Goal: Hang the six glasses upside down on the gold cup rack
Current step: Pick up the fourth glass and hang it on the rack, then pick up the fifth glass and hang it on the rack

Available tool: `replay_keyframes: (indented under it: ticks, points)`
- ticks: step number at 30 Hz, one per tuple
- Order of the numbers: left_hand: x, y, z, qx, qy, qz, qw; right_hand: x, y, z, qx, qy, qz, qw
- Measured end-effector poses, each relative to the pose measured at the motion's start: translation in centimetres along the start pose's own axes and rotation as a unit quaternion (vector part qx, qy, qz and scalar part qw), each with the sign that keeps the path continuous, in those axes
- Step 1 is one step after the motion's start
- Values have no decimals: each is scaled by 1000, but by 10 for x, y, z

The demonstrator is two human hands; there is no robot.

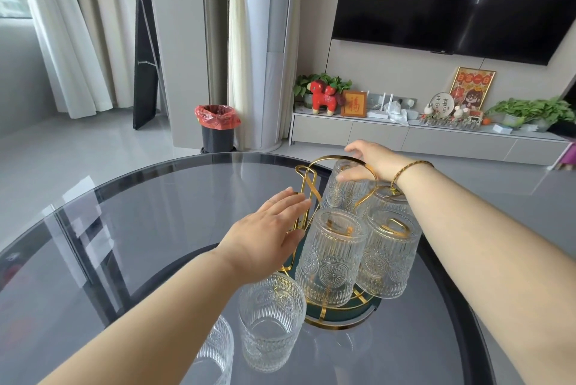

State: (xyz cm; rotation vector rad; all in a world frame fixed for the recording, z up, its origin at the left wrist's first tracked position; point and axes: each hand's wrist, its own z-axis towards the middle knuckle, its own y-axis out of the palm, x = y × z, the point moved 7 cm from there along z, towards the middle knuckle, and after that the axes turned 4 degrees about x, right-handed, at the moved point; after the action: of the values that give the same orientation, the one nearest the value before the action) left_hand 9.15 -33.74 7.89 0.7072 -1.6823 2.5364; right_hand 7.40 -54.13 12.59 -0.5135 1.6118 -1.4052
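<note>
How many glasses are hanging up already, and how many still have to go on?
Four glasses hang upside down on the gold rack: two in front and two behind. The right hand touches the back glass, seemingly just setting it on. The left hand is flat and empty beside a free prong. Two glasses stand upright on the table, still to hang.

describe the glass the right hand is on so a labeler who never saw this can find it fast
Start at the gold cup rack on the round dark glass table. Four ribbed clear glasses hang on it upside down; take the far one, behind the gold loop handle. Unlike its neighbours, the right hand rests on its upturned base, while two more glasses stand upright on the table nearer the camera.
</note>
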Motion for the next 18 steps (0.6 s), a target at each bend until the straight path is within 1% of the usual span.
replay_keyframes:
  ticks: [4, 7, 9, 11, 14, 18]
  points:
    - [3, -3, -2, -22, -24, -4, 999, 6, -20, -27, 78, 4, 39, 996]
    - [6, -12, -8, -38, -39, -12, 998, 7, -39, -56, 162, 4, 42, 986]
    - [2, -24, -20, -28, -57, -17, 998, 5, -51, -81, 222, 7, 64, 973]
    - [-5, -39, -37, 8, -73, -23, 997, -1, -56, -108, 269, 8, 108, 957]
    - [-19, -62, -76, 79, -108, -31, 990, -27, -40, -154, 296, -27, 190, 936]
    - [-40, -72, -138, 138, -150, -37, 978, -69, 17, -219, 264, -69, 302, 913]
